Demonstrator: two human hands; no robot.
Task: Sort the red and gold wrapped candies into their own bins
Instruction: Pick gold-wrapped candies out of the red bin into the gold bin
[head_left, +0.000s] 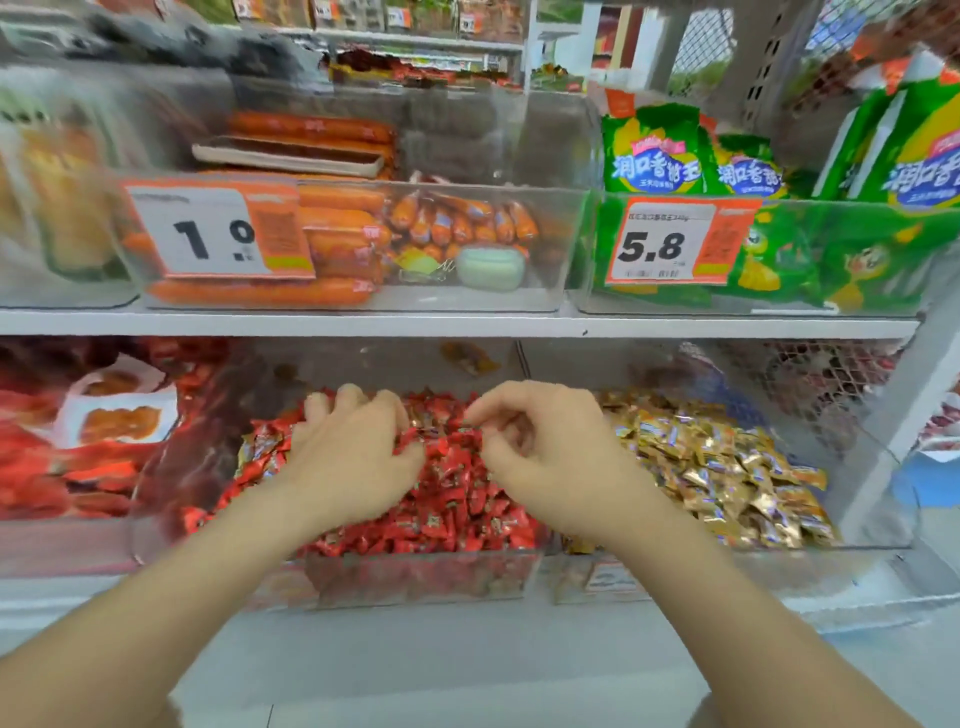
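Red candies fill the clear middle bin on the lower shelf; gold candies heap in the bin just right of it. Left hand lies palm-down, fingers spread into the red pile. Right hand hovers at the pile's right edge, fingertips pinched; what they hold, cannot tell.

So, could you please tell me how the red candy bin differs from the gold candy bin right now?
The red candy bin holds red wrappers; the gold candy bin holds gold ones. Both hands, left hand and right hand, are over the red bin; none is at the gold bin. Both are clear bins on the lower shelf, side by side.
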